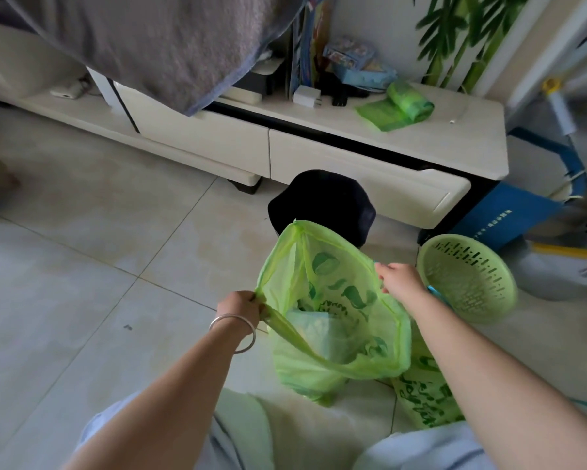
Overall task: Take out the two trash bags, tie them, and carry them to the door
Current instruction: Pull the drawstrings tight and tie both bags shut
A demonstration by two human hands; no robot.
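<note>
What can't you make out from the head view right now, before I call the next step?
- Contents of the green trash bag: only a pale shape inside shows; the film blurs it.
- Second green bag: mostly hidden behind the right forearm and the first bag; tied or not, unclear.
- Right hand: its fingers are hidden past the bag's rim.
- Black bin: inside too dark to read.
- The door: not in view.

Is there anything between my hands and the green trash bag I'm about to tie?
Nothing visible. Your left hand already pinches the gathered rim of the open green trash bag, and your right hand is at the opposite rim. The black bin stands behind the bag, the green basket to its right; neither blocks your grip.
</note>
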